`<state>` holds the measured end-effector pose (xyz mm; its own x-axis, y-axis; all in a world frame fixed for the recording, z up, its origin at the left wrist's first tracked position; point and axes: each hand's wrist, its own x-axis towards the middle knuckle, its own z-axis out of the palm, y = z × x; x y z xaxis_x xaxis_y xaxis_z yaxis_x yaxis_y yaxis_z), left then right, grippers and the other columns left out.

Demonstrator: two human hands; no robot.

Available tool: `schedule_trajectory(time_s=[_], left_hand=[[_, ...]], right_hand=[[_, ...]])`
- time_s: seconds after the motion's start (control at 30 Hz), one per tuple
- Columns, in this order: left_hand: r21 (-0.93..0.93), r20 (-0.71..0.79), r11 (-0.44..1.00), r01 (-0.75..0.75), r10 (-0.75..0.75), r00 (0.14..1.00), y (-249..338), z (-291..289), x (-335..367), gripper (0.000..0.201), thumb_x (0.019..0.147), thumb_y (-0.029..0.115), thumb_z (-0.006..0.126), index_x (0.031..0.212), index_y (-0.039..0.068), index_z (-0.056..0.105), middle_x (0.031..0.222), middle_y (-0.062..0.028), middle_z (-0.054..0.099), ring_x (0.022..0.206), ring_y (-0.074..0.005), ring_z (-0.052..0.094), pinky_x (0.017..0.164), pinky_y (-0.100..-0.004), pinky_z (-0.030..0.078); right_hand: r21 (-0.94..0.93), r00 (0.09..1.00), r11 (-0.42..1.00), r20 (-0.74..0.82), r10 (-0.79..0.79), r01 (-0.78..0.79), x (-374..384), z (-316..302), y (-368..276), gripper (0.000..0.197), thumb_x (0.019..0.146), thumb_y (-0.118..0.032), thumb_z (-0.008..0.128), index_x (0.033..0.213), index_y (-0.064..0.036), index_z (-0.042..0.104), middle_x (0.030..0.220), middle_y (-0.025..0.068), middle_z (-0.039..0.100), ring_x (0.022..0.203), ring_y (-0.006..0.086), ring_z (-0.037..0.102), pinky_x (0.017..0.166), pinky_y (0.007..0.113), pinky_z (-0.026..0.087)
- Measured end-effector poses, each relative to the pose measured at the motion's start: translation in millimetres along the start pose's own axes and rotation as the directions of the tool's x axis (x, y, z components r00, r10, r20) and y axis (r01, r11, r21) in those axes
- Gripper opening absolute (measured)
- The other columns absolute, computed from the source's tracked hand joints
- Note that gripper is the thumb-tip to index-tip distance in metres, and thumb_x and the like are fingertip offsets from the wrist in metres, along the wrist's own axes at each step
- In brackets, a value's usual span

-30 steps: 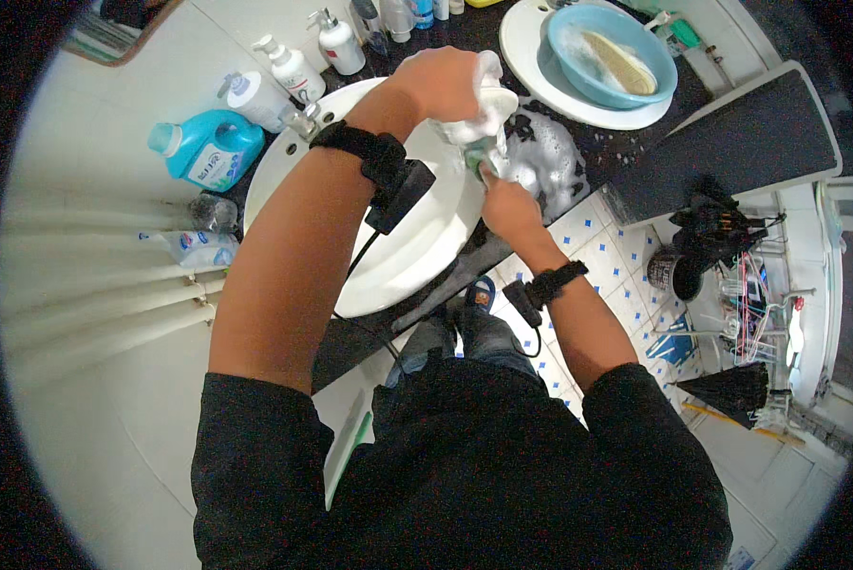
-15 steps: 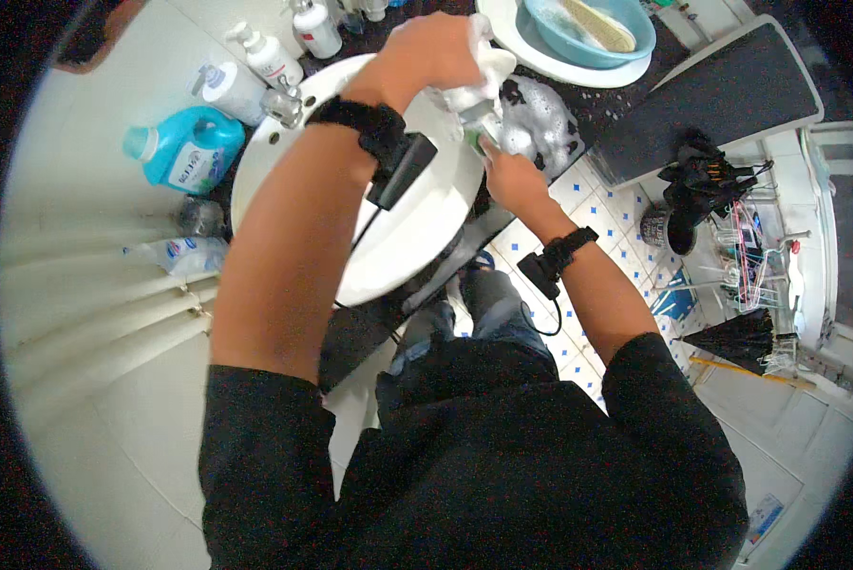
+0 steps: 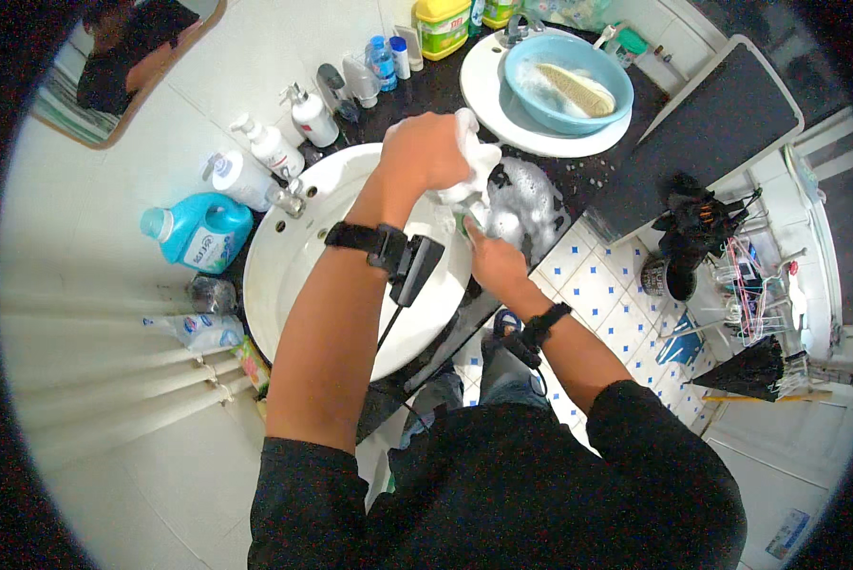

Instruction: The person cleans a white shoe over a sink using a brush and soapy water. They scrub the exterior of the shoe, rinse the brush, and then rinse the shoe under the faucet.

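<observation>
My left hand (image 3: 428, 152) is closed round a white, soapy shoe (image 3: 479, 157) above the right rim of the near white sink (image 3: 289, 318). Much of the shoe is hidden behind my fingers. Just below it, my right hand (image 3: 499, 269) grips a brush (image 3: 461, 220), of which only a little green and white shows. The brush end is up against the shoe's lower part. White suds (image 3: 526, 204) lie on the dark counter right beside both hands. In a light blue basin (image 3: 524, 74) rests another shoe (image 3: 578, 90), its beige sole turned up among suds.
That basin stands in a second white sink (image 3: 488, 109). Pump bottles (image 3: 312, 116), a teal detergent jug (image 3: 199, 233) and a yellow jug (image 3: 443, 27) line the wall. A chrome faucet (image 3: 287, 199) is at the near sink's left. A dark panel (image 3: 702, 133) leans at the right.
The view has shifted, so the sinks and counter sit lower and more of the far wall shows. Both hands keep their hold beside the suds, with the shoe and brush still together.
</observation>
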<state>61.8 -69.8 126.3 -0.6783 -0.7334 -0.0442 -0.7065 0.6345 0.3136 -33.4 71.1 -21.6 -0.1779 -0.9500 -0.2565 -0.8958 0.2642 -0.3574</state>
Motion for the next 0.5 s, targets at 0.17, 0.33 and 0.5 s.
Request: schedule_trajectory(time_s=[0.17,0.33,0.5], left_hand=[[0.035,0.032,0.999,0.007,-0.008,0.999,8,-1,7,0.041,0.06,0.029,0.069,0.097,0.012,0.065,0.09,-0.0158,0.066,0.087,-0.0319,0.064,0.078,-0.04,0.051],[-0.026,0.049,1.0,0.007,-0.006,0.999,-5,-7,-3,0.05,0.061,0.03,0.072,0.108,0.016,0.06,0.096,-0.015,0.066,0.091,-0.0313,0.063,0.081,-0.0395,0.05],[-0.022,0.113,1.0,-0.008,0.01,0.994,12,-15,1,0.057,0.059,0.031,0.074,0.112,0.017,0.057,0.097,-0.0162,0.065,0.092,-0.0332,0.062,0.083,-0.0412,0.048]], right_hand=[[0.059,0.998,0.998,-0.055,0.04,-0.037,45,10,5,0.044,0.087,-0.017,0.038,0.13,-0.016,0.044,0.081,0.0241,0.063,0.074,0.0406,0.062,0.069,0.051,0.05],[-0.015,0.998,0.999,0.043,-0.04,0.041,-3,-8,3,0.048,0.085,-0.014,0.039,0.134,-0.0159,0.039,0.08,0.0228,0.063,0.073,0.0395,0.063,0.067,0.05,0.05],[0.013,0.992,0.994,-0.069,-0.109,0.111,19,12,23,0.054,0.084,-0.012,0.04,0.137,-0.0153,0.033,0.077,0.0216,0.063,0.069,0.0391,0.062,0.063,0.05,0.05]])
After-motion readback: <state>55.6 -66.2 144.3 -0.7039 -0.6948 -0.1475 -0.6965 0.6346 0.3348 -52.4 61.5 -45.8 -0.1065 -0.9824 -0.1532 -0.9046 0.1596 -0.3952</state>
